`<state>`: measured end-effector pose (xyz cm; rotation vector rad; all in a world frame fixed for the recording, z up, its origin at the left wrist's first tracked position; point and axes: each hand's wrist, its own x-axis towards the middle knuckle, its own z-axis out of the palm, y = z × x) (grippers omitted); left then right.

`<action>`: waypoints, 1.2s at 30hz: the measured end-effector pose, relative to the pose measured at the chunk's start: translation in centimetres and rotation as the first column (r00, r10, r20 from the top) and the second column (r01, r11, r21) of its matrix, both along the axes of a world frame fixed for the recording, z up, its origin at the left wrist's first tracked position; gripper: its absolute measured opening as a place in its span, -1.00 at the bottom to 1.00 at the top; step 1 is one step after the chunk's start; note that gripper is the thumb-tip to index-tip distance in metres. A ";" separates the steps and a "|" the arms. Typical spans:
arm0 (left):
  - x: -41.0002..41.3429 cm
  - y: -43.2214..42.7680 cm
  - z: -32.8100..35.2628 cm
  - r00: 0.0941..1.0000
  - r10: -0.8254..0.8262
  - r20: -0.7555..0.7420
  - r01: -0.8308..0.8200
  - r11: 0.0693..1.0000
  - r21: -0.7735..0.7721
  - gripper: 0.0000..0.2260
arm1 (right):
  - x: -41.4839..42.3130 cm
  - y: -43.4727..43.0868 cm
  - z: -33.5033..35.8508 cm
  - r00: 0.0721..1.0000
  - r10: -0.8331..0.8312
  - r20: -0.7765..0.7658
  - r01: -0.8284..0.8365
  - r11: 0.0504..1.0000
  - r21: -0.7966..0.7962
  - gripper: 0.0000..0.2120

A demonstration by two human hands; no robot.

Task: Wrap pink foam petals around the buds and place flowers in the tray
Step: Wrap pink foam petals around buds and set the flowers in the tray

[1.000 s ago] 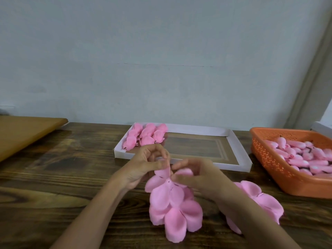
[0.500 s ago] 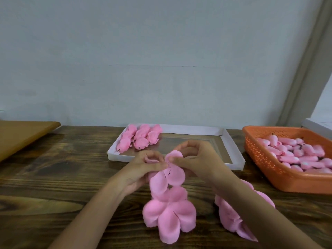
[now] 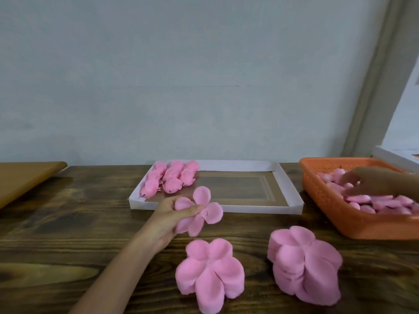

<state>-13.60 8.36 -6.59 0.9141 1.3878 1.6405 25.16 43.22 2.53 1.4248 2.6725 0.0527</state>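
Grips a pink foam petal piece (image 3: 205, 209) in the left hand (image 3: 169, 219), thumb and fingers curled round its middle, just in front of the white tray (image 3: 249, 209) — finished flowers (image 3: 170, 179) packed in its far left corner. Has the right hand (image 3: 374, 181) down in the orange basket (image 3: 328, 200), fingertips among the buds (image 3: 385, 200) — cannot tell whether gripping one. Has a flat petal stack (image 3: 210, 275) and a thicker petal pile (image 3: 303, 270) lying nearer on the wooden table (image 3: 68, 223).

No readable text, labels, numbers anywhere
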 end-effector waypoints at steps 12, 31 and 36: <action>0.4 0.1 0.1 1.000 0.005 0.030 -0.005 1.000 -0.001 -0.46 | -0.2 3.3 -1.0 0.962 -0.144 -0.232 0.134 0.989 -0.057 -0.85; 0.3 0.4 -0.3 0.944 0.323 0.069 -0.328 0.941 0.082 -0.68 | -20.4 -26.9 -0.3 0.413 0.218 -0.884 -0.550 0.834 -0.052 -0.75; -0.3 0.5 -0.6 0.880 0.468 0.084 -0.473 0.879 0.059 -0.77 | -23.7 -27.4 -4.9 0.540 0.266 -0.799 -0.426 0.904 0.013 -0.76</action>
